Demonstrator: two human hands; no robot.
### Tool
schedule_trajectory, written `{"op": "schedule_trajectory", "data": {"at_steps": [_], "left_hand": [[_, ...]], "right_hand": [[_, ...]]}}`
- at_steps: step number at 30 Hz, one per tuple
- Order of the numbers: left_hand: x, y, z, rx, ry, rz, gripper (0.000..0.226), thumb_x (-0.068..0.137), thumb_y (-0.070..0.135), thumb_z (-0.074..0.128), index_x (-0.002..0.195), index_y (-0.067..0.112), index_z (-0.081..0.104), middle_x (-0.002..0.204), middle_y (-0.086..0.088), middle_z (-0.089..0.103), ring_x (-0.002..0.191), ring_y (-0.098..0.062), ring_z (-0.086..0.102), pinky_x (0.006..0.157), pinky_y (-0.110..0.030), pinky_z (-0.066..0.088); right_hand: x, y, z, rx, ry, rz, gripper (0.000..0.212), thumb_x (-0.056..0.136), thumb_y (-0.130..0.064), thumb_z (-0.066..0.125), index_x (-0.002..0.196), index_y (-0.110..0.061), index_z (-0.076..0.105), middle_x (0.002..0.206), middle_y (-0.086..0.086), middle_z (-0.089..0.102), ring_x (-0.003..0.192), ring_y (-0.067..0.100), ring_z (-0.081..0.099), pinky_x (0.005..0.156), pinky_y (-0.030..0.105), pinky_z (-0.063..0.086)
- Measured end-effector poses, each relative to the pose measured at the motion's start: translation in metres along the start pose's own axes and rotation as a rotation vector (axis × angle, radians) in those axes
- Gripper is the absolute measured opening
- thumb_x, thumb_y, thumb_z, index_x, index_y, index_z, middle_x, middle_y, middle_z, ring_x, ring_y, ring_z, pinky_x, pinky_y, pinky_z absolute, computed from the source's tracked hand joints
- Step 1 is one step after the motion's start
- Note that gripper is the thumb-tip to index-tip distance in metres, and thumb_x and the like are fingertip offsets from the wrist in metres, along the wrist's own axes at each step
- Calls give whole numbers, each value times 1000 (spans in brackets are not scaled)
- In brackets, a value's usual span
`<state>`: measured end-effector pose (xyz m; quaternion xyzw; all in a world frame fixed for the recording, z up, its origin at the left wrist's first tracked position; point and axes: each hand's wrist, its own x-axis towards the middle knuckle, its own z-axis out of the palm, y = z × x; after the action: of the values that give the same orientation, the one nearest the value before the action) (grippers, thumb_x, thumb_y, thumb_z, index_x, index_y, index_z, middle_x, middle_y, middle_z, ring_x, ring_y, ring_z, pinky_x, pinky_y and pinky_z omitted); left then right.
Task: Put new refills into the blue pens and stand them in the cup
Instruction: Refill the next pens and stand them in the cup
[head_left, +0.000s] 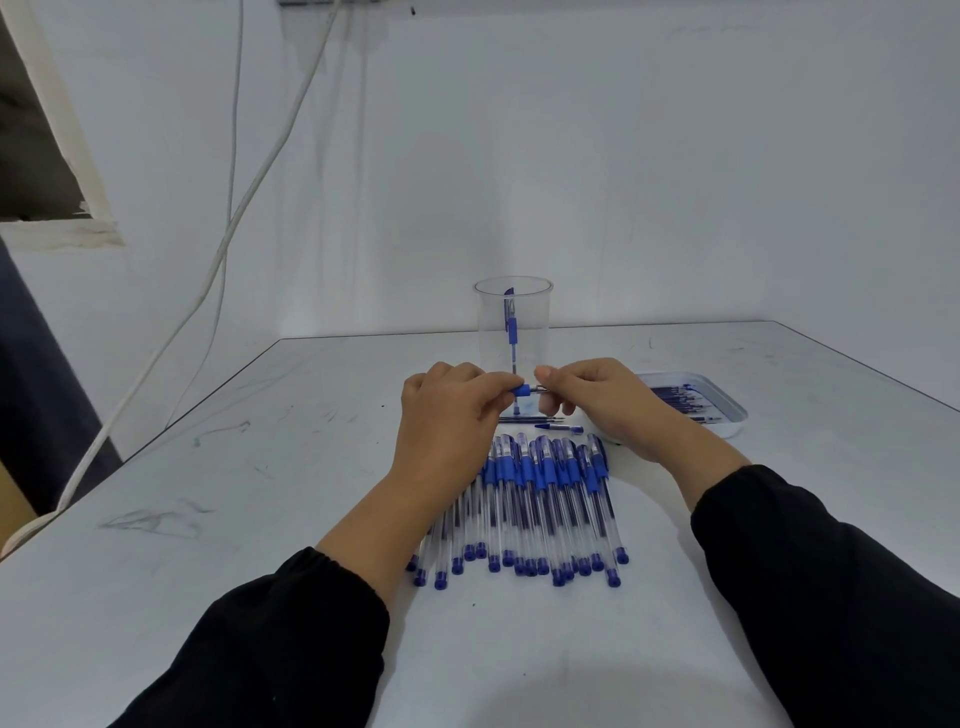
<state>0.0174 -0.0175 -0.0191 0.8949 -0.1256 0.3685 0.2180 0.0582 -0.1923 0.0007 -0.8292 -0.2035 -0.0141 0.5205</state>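
- White and scuffed with grey marks, the table (218, 519) filled the lower view beneath a pale wall; two black sleeves (291, 639) reached in from the near edge.
- Nearest the person lay a row of blue pens (540, 499), side by side and overlapping, caps pointing away and blue end plugs toward the camera; these appeared to be waiting their turn.
- Just beyond the row, a loose refill (530, 419) and a small capped piece (563, 428) lay flat on the surface, apart from the hands.
- Above them the left hand (447, 415) gripped the blue grip end of a pen (523, 391), fingers curled round it; the right hand (597, 400) pinched the thin tip section between thumb and forefinger, its other fingers curled under.
- By the look of it, the step in hand was seating or screwing the tip on one pen; whether its refill was new could not be told.
- To the right sat a shallow tray (727, 415) holding refills; it lay partly behind the right wrist.
- Farthest stood the clear cup (513, 322) with one pen (511, 332) upright inside.
- Next, the held pen would likely need closing, capping, then lifting to the cup.
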Motion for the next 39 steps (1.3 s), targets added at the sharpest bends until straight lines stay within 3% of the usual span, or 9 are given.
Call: {"op": "schedule_trajectory", "data": {"at_steps": [3,5,8,15,19,21,23,25,39], "left_hand": [[0,0,0,0,6,8,23,93,28,55,113,31,67,96,5,66,96,-18,52,88,-31,23],[0,-1,0,0,13,5,23,93,27,56,112,31,67,95,5,67,95,-18,53,88,-32,25],[0,-1,0,4,12,3,23,93,28,55,112,31,67,94,5,66,94,-18,52,88,-33,26],[1,-1,0,22,13,7,24,93,28,55,113,30,67,93,4,66,93,-19,52,87,-32,26],[1,-2,-1,40,23,-25,24,93,27,54,113,31,67,96,5,66,96,-18,51,87,-30,23],[1,-3,-2,36,33,-43,24,94,26,55,113,31,67,96,5,66,96,-18,51,86,-29,22],[1,-4,-2,27,39,-50,23,93,26,55,113,31,67,96,5,66,95,-18,51,85,-28,21],[0,-4,-2,27,33,-47,24,93,26,55,113,31,67,96,4,66,95,-18,51,86,-28,21],[0,-4,-1,26,18,-45,23,94,27,54,113,31,67,95,5,66,95,-17,52,89,-31,24]], "right_hand": [[0,-1,0,6,1,11,47,94,-50,49,82,-13,74,76,-6,72,74,11,54,79,28,45],[-1,0,-2,17,-29,-20,29,90,-43,59,90,-18,72,78,-6,70,75,9,57,79,27,46],[-1,1,-3,29,-50,-61,10,88,-30,67,87,-20,69,74,-7,67,71,3,58,78,25,46],[-1,1,-1,20,-28,-71,18,90,-32,63,80,-19,70,75,-3,65,75,10,54,77,28,45],[2,5,-3,-17,43,-30,32,98,-45,44,96,-25,69,89,-7,66,79,4,54,74,21,40],[6,13,-7,-208,95,-27,25,97,-43,48,103,-29,68,98,-9,63,91,7,54,80,26,40],[9,20,-13,-635,133,-46,18,92,-42,56,101,-34,70,108,-9,59,103,13,50,89,35,40],[8,23,-13,-894,102,-47,16,90,-42,59,98,-37,72,114,-8,55,110,16,44,92,36,35],[9,24,-2,-1053,82,-94,19,89,-33,60,103,-31,72,119,-7,53,115,18,40,93,35,32]]}}
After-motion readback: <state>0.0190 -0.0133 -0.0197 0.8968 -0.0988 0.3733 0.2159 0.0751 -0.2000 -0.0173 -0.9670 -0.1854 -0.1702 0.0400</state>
